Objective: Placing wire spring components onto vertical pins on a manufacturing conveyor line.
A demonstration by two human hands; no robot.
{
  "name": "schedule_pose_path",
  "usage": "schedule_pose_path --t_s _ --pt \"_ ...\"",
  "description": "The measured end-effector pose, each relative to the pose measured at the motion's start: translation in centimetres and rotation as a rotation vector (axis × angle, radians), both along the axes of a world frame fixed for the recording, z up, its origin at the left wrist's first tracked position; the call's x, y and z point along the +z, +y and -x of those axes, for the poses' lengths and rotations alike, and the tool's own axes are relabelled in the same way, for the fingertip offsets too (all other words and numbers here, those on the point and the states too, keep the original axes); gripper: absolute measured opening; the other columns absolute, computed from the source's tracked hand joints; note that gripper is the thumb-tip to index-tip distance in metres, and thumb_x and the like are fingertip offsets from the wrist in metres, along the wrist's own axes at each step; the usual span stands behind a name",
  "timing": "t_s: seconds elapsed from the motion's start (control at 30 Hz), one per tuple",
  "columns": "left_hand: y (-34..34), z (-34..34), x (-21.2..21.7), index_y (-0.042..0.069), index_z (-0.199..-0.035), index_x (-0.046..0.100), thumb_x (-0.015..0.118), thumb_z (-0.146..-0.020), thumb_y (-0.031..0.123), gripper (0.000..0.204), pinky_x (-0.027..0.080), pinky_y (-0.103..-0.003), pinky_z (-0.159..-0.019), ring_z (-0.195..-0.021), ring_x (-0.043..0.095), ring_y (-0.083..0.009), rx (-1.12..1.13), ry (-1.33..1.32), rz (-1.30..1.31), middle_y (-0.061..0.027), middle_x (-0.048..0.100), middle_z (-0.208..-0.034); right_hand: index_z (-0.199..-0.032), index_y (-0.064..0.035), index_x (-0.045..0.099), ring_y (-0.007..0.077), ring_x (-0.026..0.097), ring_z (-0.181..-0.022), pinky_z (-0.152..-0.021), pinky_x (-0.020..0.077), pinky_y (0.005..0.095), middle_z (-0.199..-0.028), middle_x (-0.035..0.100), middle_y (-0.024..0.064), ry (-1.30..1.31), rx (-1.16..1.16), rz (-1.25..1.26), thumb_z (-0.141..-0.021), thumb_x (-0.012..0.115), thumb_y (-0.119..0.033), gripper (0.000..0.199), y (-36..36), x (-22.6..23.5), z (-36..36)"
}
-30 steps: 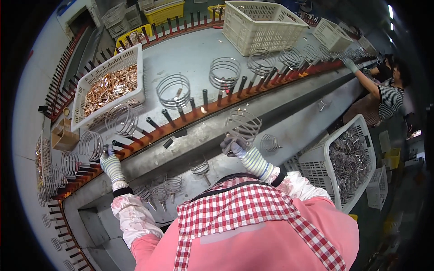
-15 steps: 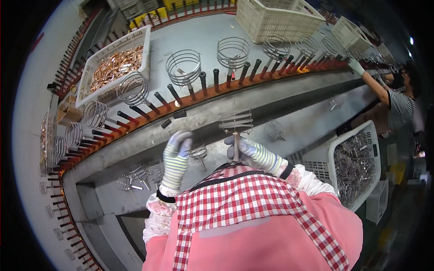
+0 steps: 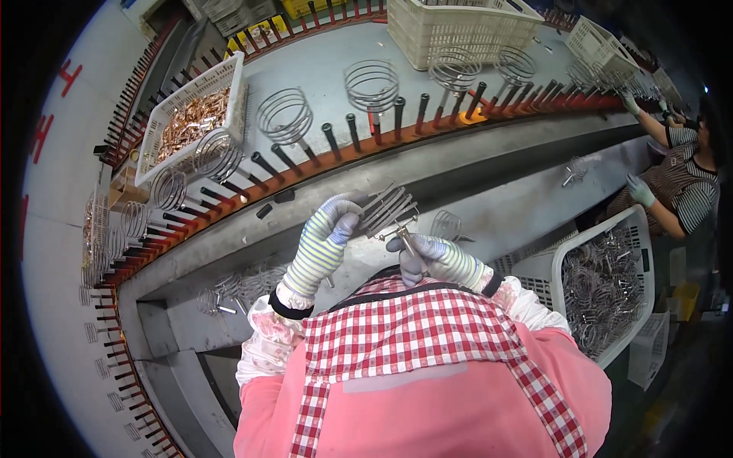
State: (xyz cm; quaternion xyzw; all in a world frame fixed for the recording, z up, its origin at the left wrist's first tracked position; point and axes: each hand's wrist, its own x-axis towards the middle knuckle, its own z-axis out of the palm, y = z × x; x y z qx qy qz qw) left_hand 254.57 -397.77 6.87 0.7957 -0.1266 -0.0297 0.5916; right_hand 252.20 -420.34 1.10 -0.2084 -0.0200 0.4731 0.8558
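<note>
Over the metal trough I hold a metal ring coil (image 3: 389, 210) with a straight stem, tilted to the left. My right hand (image 3: 437, 257), in a striped glove with grey fingertips, is closed around the stem below the rings. My left hand (image 3: 324, 237), gloved alike, has its fingers curled against the rings' left side; its exact fingertip contact is partly hidden. Left of my left forearm, several similar coils (image 3: 229, 294) lie in a heap in the trough. Another loose coil (image 3: 449, 226) lies just beyond my right hand.
A curved rail (image 3: 336, 158) with black-tipped posts carries upright ring coils (image 3: 371, 85). Behind it stand a white crate (image 3: 237, 95) of copper-coloured parts and a cream crate (image 3: 458, 34). At right are a basket (image 3: 649, 263) full of coils and a co-worker (image 3: 691, 164).
My left hand has come up and right to the rings. The held coil has gone from upright to leaning left. Coils on the rail have shifted left; one co-worker's hand has lowered.
</note>
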Motion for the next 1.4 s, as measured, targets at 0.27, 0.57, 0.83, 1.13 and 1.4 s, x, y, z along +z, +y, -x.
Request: schedule_pose_path --t_s 0.27,0.57,0.83,1.13,1.4 --pt "-1.8 -1.1 0.7 0.001 -0.100 0.058 0.055 -0.091 0.033 0.034 0.041 -0.028 -0.086 -0.092 0.051 -0.0119 0.046 0.127 -0.048 -0.0077 0.062 -0.104 -0.115 -0.0019 0.052 0.0105 0.029 -0.049 -0.053 0.0304 0.0269 -0.056 0.029 -0.0033 0.081 -0.004 -0.150 -0.094 0.047 -0.035 0.040 -2.2 -0.6 -1.6" --pt "-4.2 -1.7 0.8 0.000 -0.099 0.060 0.057 -0.090 0.031 0.032 0.041 -0.028 -0.087 -0.096 0.054 -0.0144 0.033 0.079 -0.073 -0.0089 0.062 -0.107 -0.114 -0.0002 0.053 0.0095 0.030 -0.049 -0.050 0.0288 0.0247 -0.056 0.033 -0.0038 0.116 0.019 -0.204 -0.096 0.043 -0.034 0.040 -5.1 -1.1 -2.4" --pt "-7.7 -1.6 -0.5 0.004 -0.116 0.055 0.066 -0.085 0.016 0.035 0.038 -0.030 -0.097 -0.115 0.047 -0.0163 0.033 0.063 0.159 -0.0100 0.049 -0.129 -0.115 -0.0004 0.052 0.0091 0.028 -0.049 -0.051 0.0284 0.0251 -0.056 0.027 -0.0047 0.139 -0.042 -0.164 -0.095 0.044 -0.035 0.041 -7.5 -0.7 -2.5" --pt "-11.4 -2.3 -3.1 0.008 -0.131 0.040 0.070 -0.080 0.012 0.059 0.035 -0.035 -0.101 -0.120 0.043 -0.0195 0.149 -0.038 0.255 -0.0081 0.046 -0.130 -0.112 0.0005 0.055 0.0075 0.021 -0.045 -0.048 0.0256 0.0247 -0.053 0.020 -0.0064 0.178 -0.091 -0.298 -0.094 0.046 -0.035 0.041 -11.2 -1.5 -3.5" --pt "-17.0 -1.9 -3.3 0.004 -0.103 0.061 0.069 -0.082 0.011 0.023 0.047 -0.023 -0.075 -0.082 0.057 -0.0089 0.277 0.020 0.162 -0.0028 0.062 -0.093 -0.112 0.0001 0.055 0.0061 0.021 -0.044 -0.047 0.0239 0.0231 -0.052 0.020 -0.0072 0.193 -0.106 -0.321 -0.095 0.045 -0.034 0.039 -14.8 -1.6 -4.6"
